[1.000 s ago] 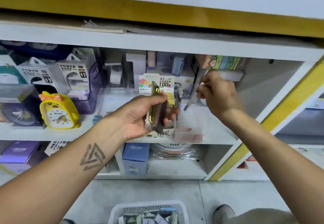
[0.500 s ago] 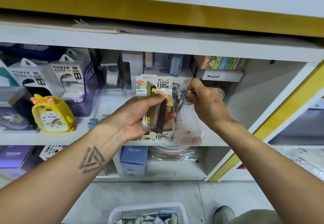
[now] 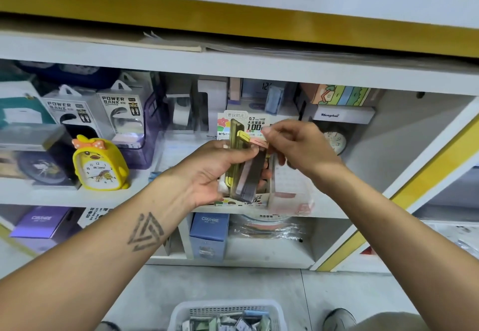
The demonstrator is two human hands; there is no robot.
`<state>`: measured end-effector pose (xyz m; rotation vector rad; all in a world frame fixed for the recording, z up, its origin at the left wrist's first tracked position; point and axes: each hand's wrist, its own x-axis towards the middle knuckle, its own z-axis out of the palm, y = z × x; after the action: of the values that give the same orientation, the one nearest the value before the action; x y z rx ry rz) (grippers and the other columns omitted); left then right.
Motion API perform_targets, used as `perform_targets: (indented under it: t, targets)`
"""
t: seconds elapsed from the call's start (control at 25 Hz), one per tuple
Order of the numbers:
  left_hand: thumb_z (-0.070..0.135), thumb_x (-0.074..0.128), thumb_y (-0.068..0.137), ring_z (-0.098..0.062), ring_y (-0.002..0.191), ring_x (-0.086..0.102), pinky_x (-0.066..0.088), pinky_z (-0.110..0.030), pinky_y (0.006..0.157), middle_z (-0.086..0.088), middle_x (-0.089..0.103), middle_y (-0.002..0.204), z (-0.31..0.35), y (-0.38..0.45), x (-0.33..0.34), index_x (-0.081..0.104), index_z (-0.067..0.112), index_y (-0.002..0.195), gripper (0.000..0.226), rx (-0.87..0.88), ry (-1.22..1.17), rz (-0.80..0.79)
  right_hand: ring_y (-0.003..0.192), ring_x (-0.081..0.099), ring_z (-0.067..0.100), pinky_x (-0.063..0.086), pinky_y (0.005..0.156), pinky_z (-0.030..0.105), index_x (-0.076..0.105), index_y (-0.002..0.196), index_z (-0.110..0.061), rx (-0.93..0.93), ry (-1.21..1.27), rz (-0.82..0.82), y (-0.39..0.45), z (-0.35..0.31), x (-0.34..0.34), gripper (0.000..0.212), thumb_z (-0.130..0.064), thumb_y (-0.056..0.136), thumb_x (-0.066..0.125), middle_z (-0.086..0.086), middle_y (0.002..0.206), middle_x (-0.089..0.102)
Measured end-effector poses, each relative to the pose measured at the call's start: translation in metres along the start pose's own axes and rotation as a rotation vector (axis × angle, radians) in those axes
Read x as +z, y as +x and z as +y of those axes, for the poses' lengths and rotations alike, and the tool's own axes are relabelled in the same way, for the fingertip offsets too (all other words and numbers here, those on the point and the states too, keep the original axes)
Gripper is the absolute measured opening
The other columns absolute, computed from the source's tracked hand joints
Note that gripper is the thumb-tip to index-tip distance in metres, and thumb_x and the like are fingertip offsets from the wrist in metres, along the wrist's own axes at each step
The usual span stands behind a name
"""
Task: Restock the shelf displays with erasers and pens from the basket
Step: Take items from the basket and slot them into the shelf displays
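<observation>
My left hand (image 3: 215, 172) grips a small stack of slim translucent cases (image 3: 243, 167), yellow, pink and grey, upright in front of the middle shelf. My right hand (image 3: 300, 146) pinches the pink top end of one case (image 3: 259, 141) in that stack. Behind the hands stands a white display box (image 3: 246, 123) printed "0.7 HB 100", at the shelf's front edge. On the floor at the bottom of the view sits the white basket (image 3: 181, 312) with several small packets inside.
A yellow duck alarm clock (image 3: 99, 165) and power bank boxes (image 3: 77, 113) fill the shelf to the left. A round clock (image 3: 335, 143) stands behind my right hand. Blue boxes (image 3: 208, 235) occupy the lower shelf. A shoe (image 3: 339, 317) is beside the basket.
My right hand came down and left from the back of the shelf to the stack in my left hand and now pinches a case's top. The left hand barely moved.
</observation>
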<state>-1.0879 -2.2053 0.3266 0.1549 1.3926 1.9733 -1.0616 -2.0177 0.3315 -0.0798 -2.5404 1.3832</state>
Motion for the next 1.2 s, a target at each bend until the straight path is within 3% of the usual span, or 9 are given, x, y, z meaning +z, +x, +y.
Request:
perform_targets:
  t: [0.08, 0.16, 0.28, 0.44, 0.56, 0.68, 0.84, 1.0, 1.2]
  targets:
    - [0.007, 0.072, 0.082, -0.039, 0.088, 0.072, 0.059, -0.046, 0.07, -0.029, 0.071, 0.099, 0.002, -0.004, -0.001, 0.07, -0.003, 0.107, 0.026, 0.001, 0.022, 0.008, 0.056, 0.056, 0.017, 0.041, 0.047, 0.025, 0.074, 0.092, -0.005, 0.143, 0.228, -0.122, -0.003, -0.01, 0.009, 0.021, -0.026, 0.09, 0.073, 0.003, 0.07, 0.07]
    - [0.01, 0.073, 0.083, -0.039, 0.092, 0.071, 0.059, -0.051, 0.071, -0.028, 0.07, 0.104, 0.006, -0.008, -0.005, 0.069, -0.002, 0.109, 0.03, 0.011, 0.077, 0.071, 0.052, 0.055, 0.018, 0.042, 0.047, 0.026, 0.068, 0.092, 0.008, 0.181, 0.355, -0.097, -0.003, -0.016, 0.012, 0.018, -0.01, 0.089, 0.073, 0.013, 0.07, 0.067]
    - [0.008, 0.069, 0.088, -0.036, 0.084, 0.071, 0.06, -0.051, 0.068, -0.027, 0.071, 0.1, 0.015, -0.01, -0.02, 0.065, -0.001, 0.107, 0.021, 0.021, 0.085, 0.278, 0.047, 0.05, 0.022, 0.038, 0.044, 0.028, 0.06, 0.093, 0.001, 0.167, 0.48, -0.001, 0.002, -0.019, 0.008, 0.014, 0.006, 0.085, 0.07, 0.024, 0.075, 0.067]
    - [0.011, 0.061, 0.095, -0.02, 0.046, 0.06, 0.05, -0.023, 0.043, -0.013, 0.065, 0.067, 0.022, -0.013, -0.043, 0.06, 0.005, 0.098, 0.008, -0.002, 0.039, 0.448, 0.055, 0.057, 0.024, 0.045, 0.05, 0.027, 0.064, 0.094, 0.008, 0.077, 0.399, -0.068, 0.007, -0.015, 0.003, 0.015, 0.0, 0.085, 0.074, 0.024, 0.08, 0.07]
    - [0.014, 0.061, 0.095, -0.015, 0.042, 0.05, 0.039, -0.017, 0.039, -0.008, 0.06, 0.059, 0.023, -0.014, -0.05, 0.06, 0.006, 0.093, 0.008, -0.016, 0.035, 0.454, 0.074, 0.073, 0.023, 0.059, 0.068, 0.026, 0.07, 0.096, 0.003, 0.066, 0.358, -0.178, 0.007, -0.012, -0.001, 0.027, -0.008, 0.075, 0.081, 0.015, 0.085, 0.076]
    - [0.012, 0.062, 0.094, -0.016, 0.042, 0.05, 0.038, -0.017, 0.039, -0.01, 0.061, 0.059, 0.023, -0.015, -0.052, 0.06, 0.007, 0.09, 0.007, -0.01, 0.029, 0.44, 0.08, 0.076, 0.019, 0.061, 0.076, 0.027, 0.07, 0.094, -0.006, 0.002, 0.19, -0.152, 0.009, -0.011, 0.006, 0.011, 0.001, 0.085, 0.074, 0.007, 0.083, 0.078]
    - [0.014, 0.064, 0.093, -0.015, 0.042, 0.048, 0.036, -0.016, 0.038, -0.009, 0.061, 0.059, 0.019, -0.016, -0.048, 0.059, 0.008, 0.085, 0.011, -0.058, 0.037, 0.371, 0.07, 0.07, 0.009, 0.059, 0.072, 0.031, 0.078, 0.09, -0.023, -0.224, -0.271, 0.045, 0.01, -0.009, 0.023, 0.005, -0.02, 0.09, 0.074, -0.011, 0.078, 0.075]
    - [0.015, 0.067, 0.091, -0.016, 0.044, 0.048, 0.036, -0.017, 0.038, -0.01, 0.063, 0.061, 0.018, -0.017, -0.045, 0.063, 0.006, 0.088, 0.01, -0.064, 0.062, 0.349, 0.084, 0.065, 0.019, 0.054, 0.077, 0.041, 0.079, 0.096, -0.017, -0.398, -0.483, 0.113, 0.015, -0.005, 0.032, 0.011, -0.024, 0.09, 0.073, -0.003, 0.093, 0.072]
    - [0.018, 0.065, 0.093, -0.015, 0.044, 0.049, 0.036, -0.017, 0.038, -0.01, 0.064, 0.063, 0.019, -0.019, -0.041, 0.063, 0.005, 0.091, 0.013, -0.082, 0.054, 0.313, 0.082, 0.063, 0.027, 0.046, 0.062, 0.033, 0.067, 0.096, -0.019, -0.384, -0.649, 0.162, 0.016, 0.002, 0.042, 0.012, -0.028, 0.09, 0.071, -0.001, 0.09, 0.07]
